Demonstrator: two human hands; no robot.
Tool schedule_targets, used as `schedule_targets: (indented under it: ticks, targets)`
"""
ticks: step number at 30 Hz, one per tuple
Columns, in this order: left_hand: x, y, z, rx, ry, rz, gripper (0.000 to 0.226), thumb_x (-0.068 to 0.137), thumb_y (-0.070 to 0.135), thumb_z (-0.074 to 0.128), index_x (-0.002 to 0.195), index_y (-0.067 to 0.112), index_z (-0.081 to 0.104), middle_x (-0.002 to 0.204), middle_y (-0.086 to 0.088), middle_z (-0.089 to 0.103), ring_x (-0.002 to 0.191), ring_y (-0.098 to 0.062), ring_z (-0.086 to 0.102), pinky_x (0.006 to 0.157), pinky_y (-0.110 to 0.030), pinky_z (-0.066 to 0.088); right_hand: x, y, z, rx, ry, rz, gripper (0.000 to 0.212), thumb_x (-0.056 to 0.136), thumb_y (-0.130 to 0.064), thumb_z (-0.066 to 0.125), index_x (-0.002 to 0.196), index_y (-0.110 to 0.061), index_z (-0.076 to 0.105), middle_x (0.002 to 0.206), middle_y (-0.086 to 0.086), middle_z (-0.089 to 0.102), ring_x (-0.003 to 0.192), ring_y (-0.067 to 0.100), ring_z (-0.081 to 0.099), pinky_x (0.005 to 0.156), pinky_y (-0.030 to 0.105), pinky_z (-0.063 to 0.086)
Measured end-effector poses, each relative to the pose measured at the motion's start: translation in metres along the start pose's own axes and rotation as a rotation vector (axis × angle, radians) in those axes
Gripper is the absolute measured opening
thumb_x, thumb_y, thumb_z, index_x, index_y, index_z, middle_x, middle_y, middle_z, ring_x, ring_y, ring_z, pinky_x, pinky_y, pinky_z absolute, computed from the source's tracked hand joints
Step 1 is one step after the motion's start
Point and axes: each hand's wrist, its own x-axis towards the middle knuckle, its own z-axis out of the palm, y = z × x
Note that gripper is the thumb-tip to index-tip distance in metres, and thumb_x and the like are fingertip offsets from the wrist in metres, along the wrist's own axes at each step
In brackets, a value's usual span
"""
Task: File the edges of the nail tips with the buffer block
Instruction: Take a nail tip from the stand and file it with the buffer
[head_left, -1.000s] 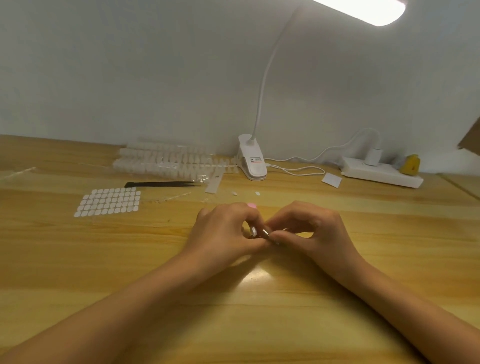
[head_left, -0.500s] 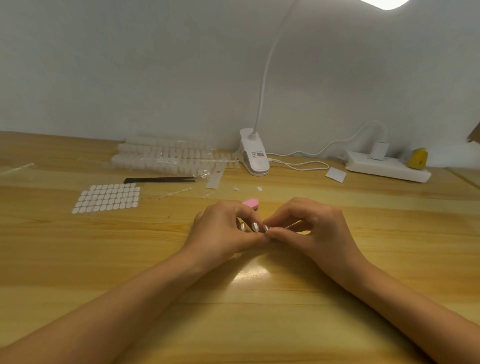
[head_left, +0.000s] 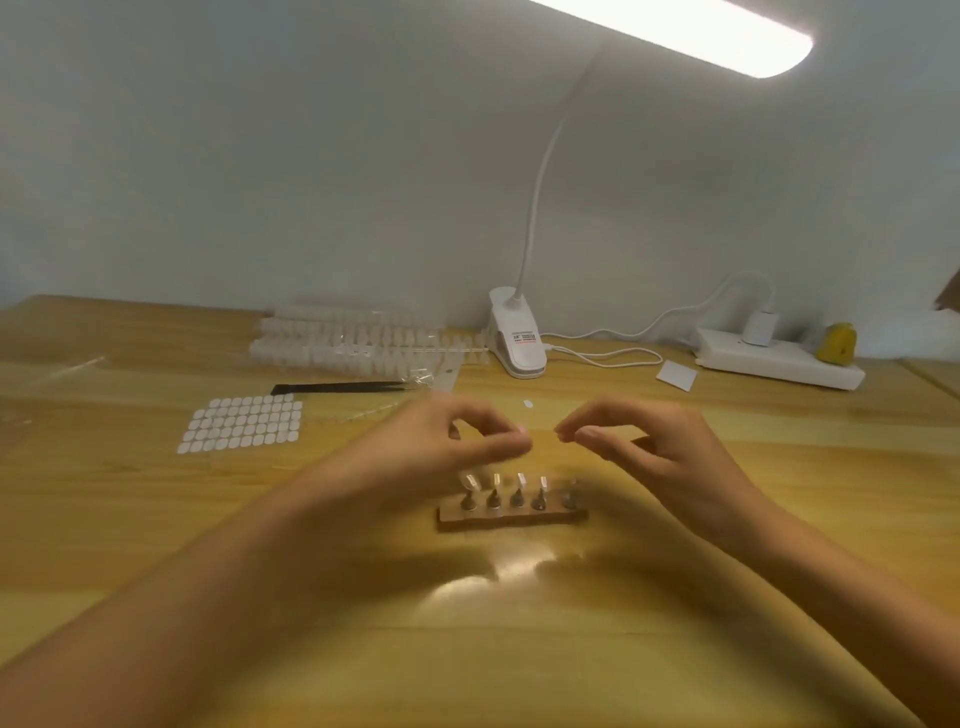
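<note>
The hands are coming apart. A moment ago they were pressed together low on the bench (head_left: 156, 519), fingertips meeting over the stand; now both are lifting clear of it and separating. The left hand (head_left: 447, 441) and right hand (head_left: 649, 447) are hovering above and just behind the stand (head_left: 511, 517), each with fingers curled and thumb tip close to forefinger. Motion blur is hiding whether either is pinching anything, so I cannot tell.

With the hands up, the stand is showing in full, carrying a row of five nail tips (head_left: 519, 480) on its pegs, between the two wrists.

The pink buffer block that was peeking out behind the left hand is no longer showing; it is probably hidden behind that hand. Filing seems to be pausing, so the block needs finding and picking up next.
</note>
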Motion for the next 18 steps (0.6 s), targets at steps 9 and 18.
schedule_targets:
  ticks: [9, 18]
  targets:
    - [0.020, -0.045, -0.011, 0.652, 0.428, -0.144, 0.038, 0.086, 0.054, 0.060, 0.115, 0.030, 0.058, 0.119, 0.012, 0.052, 0.109, -0.008, 0.049, 0.071, -0.023, 0.039, 0.071, 0.012, 0.027, -0.234, -0.344, -0.041, 0.025, 0.090, -0.035, 0.070, 0.114, -0.029, 0.067, 0.108, -0.021, 0.061, 0.099, -0.003, 0.057, 0.079, 0.015, 0.054]
    - [0.021, -0.045, -0.018, 0.468, 0.357, -0.086, 0.017, 0.081, 0.042, 0.073, 0.088, 0.034, 0.061, 0.107, 0.012, 0.057, 0.101, -0.008, 0.052, 0.075, -0.026, 0.043, 0.074, 0.047, 0.012, -0.409, -0.074, 0.039, 0.027, 0.087, -0.044, 0.069, 0.111, -0.032, 0.068, 0.114, -0.018, 0.059, 0.112, 0.004, 0.045, 0.092, 0.029, 0.041]
